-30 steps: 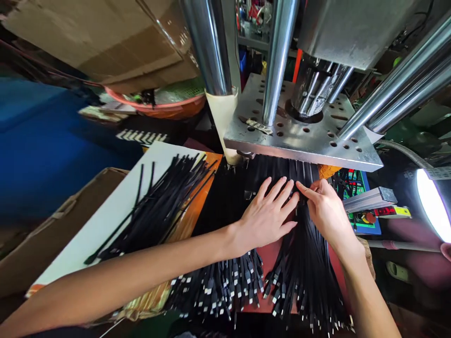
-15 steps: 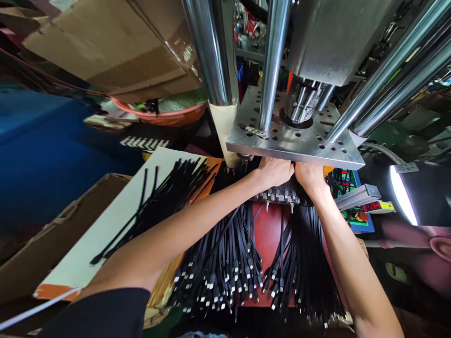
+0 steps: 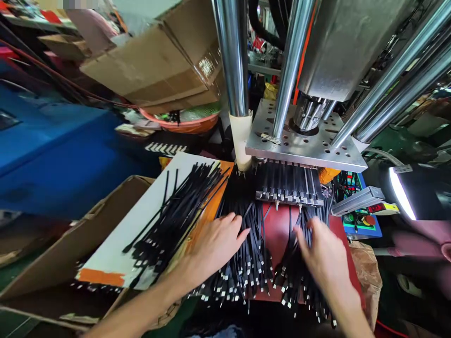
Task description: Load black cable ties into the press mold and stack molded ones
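My left hand (image 3: 221, 238) hovers over a bundle of black USB cables (image 3: 252, 263), its thumb apart from the fingers and nothing seen in its grasp. On the other side, my right hand (image 3: 324, 251), slightly blurred, is above a second bundle of black cables (image 3: 294, 274) with thumb and finger spread. Between and beyond both hands, a metal fixture (image 3: 306, 202) holds several black cables side by side, connectors facing me. Over it hangs the thick steel plate (image 3: 260, 148) of a press. More black cables (image 3: 183, 206) lie on a white and orange board at the left.
A cardboard box (image 3: 95, 206) stands under the board's left side. Steel columns (image 3: 232, 61) rise around the press. A control panel (image 3: 362, 227) and a bright lamp (image 3: 401, 192) are at the right. An orange basket (image 3: 197, 126) sits behind.
Both hands have come back from under the press plate toward me and apart, uncovering the fixture with its row of cables. The view has shifted slightly.
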The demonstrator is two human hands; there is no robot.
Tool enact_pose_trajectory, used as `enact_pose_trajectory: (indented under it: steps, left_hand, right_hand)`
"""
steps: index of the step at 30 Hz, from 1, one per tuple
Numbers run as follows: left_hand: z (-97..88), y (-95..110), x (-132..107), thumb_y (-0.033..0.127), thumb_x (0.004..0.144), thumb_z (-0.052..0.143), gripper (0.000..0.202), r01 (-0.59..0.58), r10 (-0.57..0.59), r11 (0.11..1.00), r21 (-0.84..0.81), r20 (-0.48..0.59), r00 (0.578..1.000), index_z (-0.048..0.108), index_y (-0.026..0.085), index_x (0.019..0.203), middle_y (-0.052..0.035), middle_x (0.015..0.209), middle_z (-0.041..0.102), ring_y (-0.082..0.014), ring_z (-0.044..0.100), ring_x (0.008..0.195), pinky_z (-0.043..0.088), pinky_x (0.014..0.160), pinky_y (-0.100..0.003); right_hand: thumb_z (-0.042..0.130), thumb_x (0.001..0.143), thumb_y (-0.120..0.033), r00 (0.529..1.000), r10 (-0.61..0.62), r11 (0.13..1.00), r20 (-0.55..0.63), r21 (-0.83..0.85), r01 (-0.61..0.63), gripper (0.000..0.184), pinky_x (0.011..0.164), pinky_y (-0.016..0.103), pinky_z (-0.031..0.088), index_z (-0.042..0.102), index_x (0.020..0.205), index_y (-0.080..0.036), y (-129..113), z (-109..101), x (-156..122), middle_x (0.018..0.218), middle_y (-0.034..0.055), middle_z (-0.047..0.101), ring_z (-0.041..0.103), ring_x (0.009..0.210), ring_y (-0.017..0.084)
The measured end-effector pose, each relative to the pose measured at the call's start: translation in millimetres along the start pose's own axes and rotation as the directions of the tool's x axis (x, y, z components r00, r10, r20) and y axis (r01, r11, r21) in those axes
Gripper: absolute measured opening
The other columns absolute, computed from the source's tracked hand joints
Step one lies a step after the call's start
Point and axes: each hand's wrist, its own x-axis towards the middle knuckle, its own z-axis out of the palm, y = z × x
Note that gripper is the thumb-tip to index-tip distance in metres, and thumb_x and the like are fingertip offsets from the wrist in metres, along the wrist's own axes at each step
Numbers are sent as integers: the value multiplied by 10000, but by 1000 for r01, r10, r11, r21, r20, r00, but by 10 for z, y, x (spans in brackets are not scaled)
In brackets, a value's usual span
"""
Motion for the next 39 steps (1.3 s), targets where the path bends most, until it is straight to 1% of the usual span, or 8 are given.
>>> enact_pose_trajectory:
  steps: [4,12,16,20,27,31,35,39]
  left_hand:
    - [108,-142,-129,255,1058,541,237,83,-63,988,-128,156,986,640,196,851,-38,909,737,-208,715,824,441,715,-306]
    - [-27,-155,-32,321,1002,588,259,100,-38,932,-348,183,982,597,204,771,5,711,625,-184,598,692,385,657,-296]
    - [-65,-141,-89,506,947,661,394,190,134,584,-789,325,936,535,202,731,50,662,531,-112,487,582,378,559,-239]
    - [90,144,-151,668,901,665,512,446,260,263,-856,508,821,625,178,759,48,622,552,-73,443,449,368,423,-206]
    - [382,724,-210,772,825,715,650,493,276,-5,-870,473,837,737,127,905,23,585,602,-84,520,425,430,404,-189]
    - [380,797,-371,641,909,702,512,440,388,66,-895,430,815,707,139,807,16,598,603,-84,533,450,434,437,-190]
    - [417,776,-574,389,968,662,341,275,481,291,-916,389,786,699,147,730,8,641,617,-99,571,531,424,518,-211]
    - [317,772,-503,321,912,746,217,100,475,466,-879,344,810,701,157,776,20,704,614,-110,544,618,403,587,-235]
  right_hand:
    - [373,1115,-357,990,83,995,118,-68,-75,343,494,306,321,565,864,-223,-142,300,-807,791,43,637,634,554,186]
    - [352,1129,-405,988,116,986,105,110,-128,361,551,330,345,535,871,-232,-80,292,-752,824,54,671,658,640,209]
    - [386,1115,-462,981,157,976,118,134,-172,366,560,317,348,559,891,-229,-120,283,-741,838,70,683,671,681,220]
    - [425,1082,-452,965,205,933,166,265,-244,375,553,302,346,578,826,-224,-142,162,-678,785,61,660,606,615,197]
    - [598,1017,-491,926,47,460,375,815,-353,389,531,263,391,584,731,-229,-260,-320,-991,646,-24,527,501,576,157]
    - [746,907,-490,850,-143,354,506,829,-434,276,584,279,462,726,826,-228,-156,-379,-1070,733,7,644,577,636,179]
    - [729,907,-576,842,127,86,524,840,-536,385,500,270,433,791,1059,-227,-135,-261,-930,735,10,638,501,543,151]
    - [720,930,-555,859,292,88,421,882,-463,368,496,263,418,752,786,-217,-279,-192,-833,670,6,583,489,560,153]
